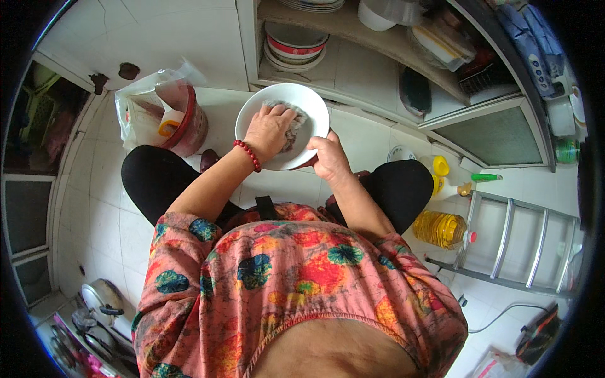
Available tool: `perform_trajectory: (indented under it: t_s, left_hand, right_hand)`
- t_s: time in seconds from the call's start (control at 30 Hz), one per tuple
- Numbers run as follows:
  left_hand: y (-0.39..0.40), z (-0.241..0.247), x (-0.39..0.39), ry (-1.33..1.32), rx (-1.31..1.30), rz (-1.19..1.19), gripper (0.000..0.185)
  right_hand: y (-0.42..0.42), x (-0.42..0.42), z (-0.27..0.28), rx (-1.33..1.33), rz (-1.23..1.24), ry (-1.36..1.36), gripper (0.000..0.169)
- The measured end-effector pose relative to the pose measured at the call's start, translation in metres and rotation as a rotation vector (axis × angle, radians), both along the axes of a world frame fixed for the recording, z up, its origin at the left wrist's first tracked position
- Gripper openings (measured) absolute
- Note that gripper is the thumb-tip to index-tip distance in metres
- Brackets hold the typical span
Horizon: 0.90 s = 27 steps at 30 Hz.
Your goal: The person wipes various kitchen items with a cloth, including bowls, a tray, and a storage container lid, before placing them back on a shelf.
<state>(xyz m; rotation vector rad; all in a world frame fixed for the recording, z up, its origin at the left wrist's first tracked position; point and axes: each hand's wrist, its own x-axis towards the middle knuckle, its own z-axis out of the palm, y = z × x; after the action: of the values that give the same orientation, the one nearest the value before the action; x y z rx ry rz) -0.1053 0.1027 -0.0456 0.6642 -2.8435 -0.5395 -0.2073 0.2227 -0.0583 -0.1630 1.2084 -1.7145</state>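
A white round bowl (pixel 309 153) is held out in front of me, above the tiled floor between my knees. My right hand (pixel 328 153) grips its right rim, thumb on the inner side and the fingers beneath. Inside the bowl, my left hand (pixel 269 130) presses a crumpled greyish cloth (pixel 298 124) against the inner surface. The cloth is partly hidden under my fingers. A red bead bracelet (pixel 246 155) circles my left wrist.
An open cabinet shelf (pixel 340 35) holds stacked enamel basins (pixel 296 47). To the left stands a red bucket (pixel 193 123) with a plastic bag (pixel 137 108). An oil bottle (pixel 439 230) and an aluminium ladder (pixel 503 238) are to the right. A lidded pot (pixel 101 297) sits lower left.
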Motion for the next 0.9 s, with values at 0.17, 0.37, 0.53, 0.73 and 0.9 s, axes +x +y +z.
perform_trajectory:
  t_s: [0.17,0.37,0.53,0.73,0.9]
  left_hand:
    - [-0.03,0.005,0.018,0.307,0.799,0.147,0.046]
    - [-0.048,0.021,0.043,0.952,2.184,-0.052,0.038]
    - [-0.044,0.008,0.039,1.011,2.248,-0.195,0.034]
    - [-0.043,0.03,0.027,1.009,2.252,-0.171,0.033]
    - [-0.027,0.036,0.011,0.522,1.076,0.192,0.043]
  right_hand:
    - [-0.002,-0.003,-0.008,-0.014,0.007,0.039,0.045]
    - [-0.007,-0.009,-0.001,0.017,-0.067,0.07,0.05]
    - [0.0,-0.011,0.004,-0.046,-0.045,-0.031,0.057]
    - [0.002,-0.008,0.009,-0.071,-0.06,-0.048,0.057]
    - [-0.001,-0.006,0.006,0.037,-0.076,-0.022,0.051]
